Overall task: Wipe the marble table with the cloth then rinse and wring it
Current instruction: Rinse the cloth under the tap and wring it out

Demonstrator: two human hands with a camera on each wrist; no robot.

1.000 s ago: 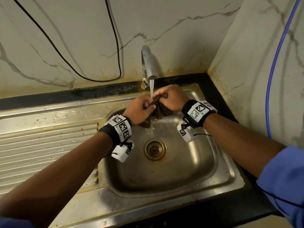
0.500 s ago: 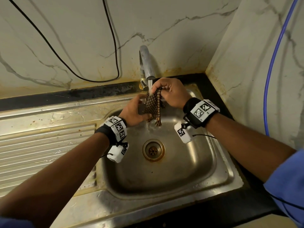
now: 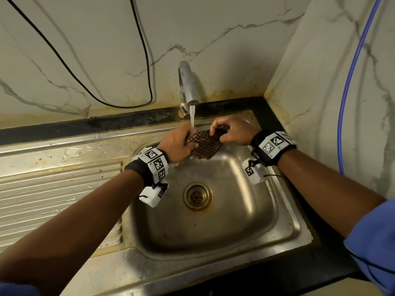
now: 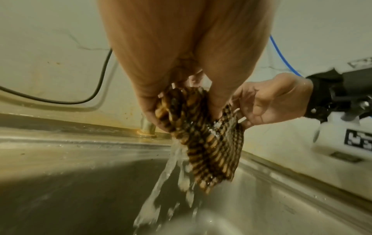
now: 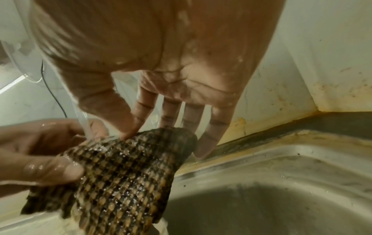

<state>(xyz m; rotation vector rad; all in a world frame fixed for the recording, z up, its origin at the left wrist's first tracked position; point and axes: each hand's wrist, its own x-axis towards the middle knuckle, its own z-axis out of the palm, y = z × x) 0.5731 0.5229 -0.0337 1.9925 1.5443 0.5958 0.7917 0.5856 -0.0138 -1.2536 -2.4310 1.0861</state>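
A brown-and-black checked cloth [image 3: 205, 145] is stretched between both hands over the back of the steel sink [image 3: 245, 221], under the running tap [image 3: 189, 86]. My left hand [image 3: 179, 144] grips its left end, bunched in the fist; the left wrist view shows that wet cloth [image 4: 203, 139] dripping water. My right hand [image 3: 232, 132] pinches the right edge with thumb and fingers. In the right wrist view the cloth [image 5: 124, 179] hangs soaked from the thumb and fingers [image 5: 141, 116].
Water falls from the tap onto the cloth's left end, by my left hand, and runs toward the drain [image 3: 197, 195]. A ribbed draining board [image 3: 57, 189] lies left. Marble walls close the back and right, with a black cable [image 3: 141, 50] and a blue hose [image 3: 350, 82].
The cloth hung bunched from the right hand half a second ago; now both hands have pulled apart and spread it out flat under the water stream.
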